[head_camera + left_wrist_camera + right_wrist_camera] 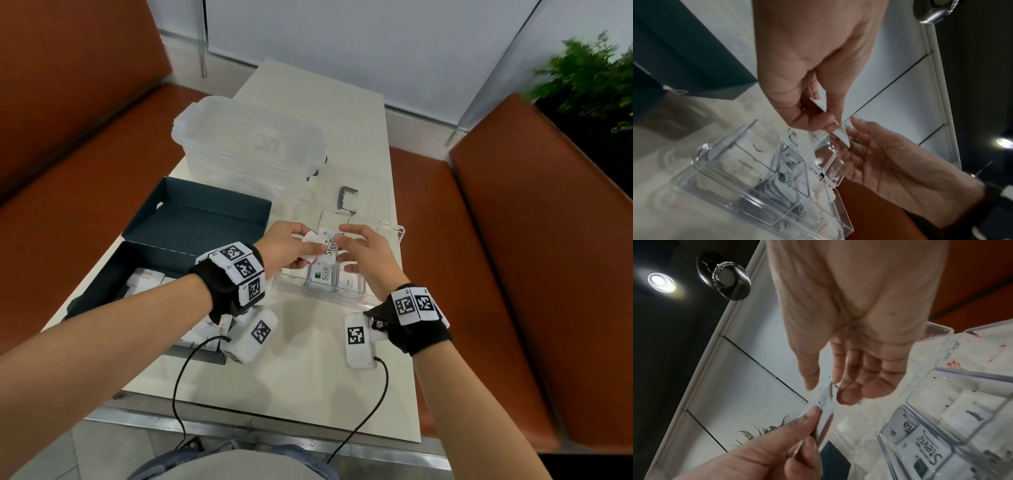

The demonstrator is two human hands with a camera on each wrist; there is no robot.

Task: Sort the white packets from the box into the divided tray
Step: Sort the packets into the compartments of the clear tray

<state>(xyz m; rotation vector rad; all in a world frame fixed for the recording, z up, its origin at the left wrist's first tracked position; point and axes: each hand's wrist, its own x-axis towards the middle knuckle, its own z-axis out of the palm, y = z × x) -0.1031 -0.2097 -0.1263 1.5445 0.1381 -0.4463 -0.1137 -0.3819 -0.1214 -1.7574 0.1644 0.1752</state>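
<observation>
While our left hand [286, 248] pinches a small stack of white packets [317, 247] above the divided tray [394, 236] | right hand [364, 255] spread, fingertips on the Stevia packet [329, 248] | we should peel one off and drop it onto the matching Stevia pile [323, 275], keeping the rest pinched.

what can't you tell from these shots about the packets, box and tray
- Packets left in the dark cardboard box: head view, the left forearm covers most of them.
- Print on the white paper packets in the left hand: fingers cover all but "Stevia".
- Whether the right hand has a grip on them: unclear.
- Clear plastic divided tray: far compartments blurred.
</observation>
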